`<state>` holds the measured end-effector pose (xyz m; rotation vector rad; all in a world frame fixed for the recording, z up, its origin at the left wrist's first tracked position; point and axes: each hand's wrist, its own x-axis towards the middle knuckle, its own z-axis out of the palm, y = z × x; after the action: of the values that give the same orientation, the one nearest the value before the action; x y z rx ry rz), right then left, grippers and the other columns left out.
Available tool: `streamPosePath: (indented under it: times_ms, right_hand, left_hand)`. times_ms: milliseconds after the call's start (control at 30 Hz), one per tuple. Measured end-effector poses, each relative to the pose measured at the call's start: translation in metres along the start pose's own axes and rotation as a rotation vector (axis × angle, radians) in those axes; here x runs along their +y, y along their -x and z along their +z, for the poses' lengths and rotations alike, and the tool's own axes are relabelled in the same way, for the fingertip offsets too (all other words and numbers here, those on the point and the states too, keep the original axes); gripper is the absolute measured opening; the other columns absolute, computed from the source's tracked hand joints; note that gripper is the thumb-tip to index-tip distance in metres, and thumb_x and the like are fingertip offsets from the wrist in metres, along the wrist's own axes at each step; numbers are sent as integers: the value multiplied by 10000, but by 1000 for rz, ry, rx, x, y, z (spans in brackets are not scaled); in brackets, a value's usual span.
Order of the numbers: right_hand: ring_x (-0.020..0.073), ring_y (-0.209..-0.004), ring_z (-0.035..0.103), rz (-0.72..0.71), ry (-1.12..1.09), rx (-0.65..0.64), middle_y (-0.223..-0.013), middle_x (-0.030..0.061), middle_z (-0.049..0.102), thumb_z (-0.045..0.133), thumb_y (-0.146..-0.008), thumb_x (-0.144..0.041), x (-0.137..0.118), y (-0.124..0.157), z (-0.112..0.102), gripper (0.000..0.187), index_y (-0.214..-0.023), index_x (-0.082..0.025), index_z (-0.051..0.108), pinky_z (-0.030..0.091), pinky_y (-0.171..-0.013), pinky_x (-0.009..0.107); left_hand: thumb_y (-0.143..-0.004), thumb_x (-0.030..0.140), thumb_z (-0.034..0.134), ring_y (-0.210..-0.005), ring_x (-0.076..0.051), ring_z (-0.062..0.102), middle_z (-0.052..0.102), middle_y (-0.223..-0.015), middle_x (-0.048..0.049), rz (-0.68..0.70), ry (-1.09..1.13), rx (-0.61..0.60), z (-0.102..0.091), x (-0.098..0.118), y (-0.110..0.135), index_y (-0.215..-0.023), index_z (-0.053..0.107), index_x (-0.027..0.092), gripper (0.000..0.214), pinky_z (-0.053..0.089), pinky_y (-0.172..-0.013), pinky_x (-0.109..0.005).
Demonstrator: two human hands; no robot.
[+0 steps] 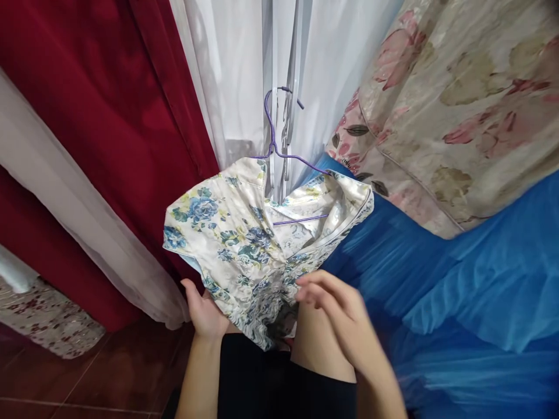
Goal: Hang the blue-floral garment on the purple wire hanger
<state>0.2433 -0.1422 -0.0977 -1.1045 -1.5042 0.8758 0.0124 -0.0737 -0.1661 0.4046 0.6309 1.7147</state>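
A short-sleeved white blouse [236,233] with blue and yellow flowers is on a purple wire hanger [273,139]. Its wide neckline faces up and its lower part is gathered and crinkled. My left hand [209,314] is at the blouse's lower left edge, thumb stretched away from the cloth; its other fingers are hidden behind the fabric. Over the lower right front hovers my right hand [338,305], fingers loosely bent and slightly blurred, with nothing seen in them. Whether its fingertips touch the cloth I cannot tell.
Dark red cloth [109,128] and white cloth [231,75] hang behind the blouse. To the right are a beige floral garment [480,99] and blue pleated fabric [437,291]. Reddish tiles [113,372] cover the floor. My legs [323,337] are below the blouse.
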Motion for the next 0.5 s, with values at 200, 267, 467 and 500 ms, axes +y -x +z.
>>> streamPosePath:
  times_ms: [200, 267, 467, 500]
  right_hand:
    - [209, -716, 621, 155, -13, 111, -769, 32, 673, 540, -972, -453, 69, -63, 62, 273, -839, -221, 597, 457, -674, 298]
    - [203, -711, 605, 135, -41, 148, -750, 20, 657, 571, -948, -432, 76, -67, 70, 253, -800, -227, 565, 440, -668, 290]
    - [126, -518, 456, 174, -342, 105, -578, -36, 541, 569, -882, -370, 74, -72, 90, 236, -710, -220, 510, 348, -528, 245]
    - [115, -482, 421, 215, -369, 114, -554, -40, 532, 574, -869, -378, 74, -70, 92, 250, -690, -220, 501, 319, -498, 242]
  left_hand:
    - [-575, 316, 952, -1122, -357, 703, 770, -1111, -117, -42, -362, 165, -1, -6, 15, -1280, 660, 178, 776, 559, -999, -475]
    - [-624, 327, 928, -1131, -352, 701, 760, -1148, -131, -41, -383, 173, 0, -2, 17, -1251, 671, 163, 698, 574, -973, -459]
    - [-685, 371, 891, -1165, -342, 677, 737, -1178, -130, -40, -440, 120, -1, 11, 11, -1242, 656, 165, 639, 548, -999, -442]
    - [-714, 379, 870, -1179, -341, 667, 727, -1195, -132, -17, -464, 106, -1, 11, 9, -1252, 644, 168, 620, 536, -1010, -448]
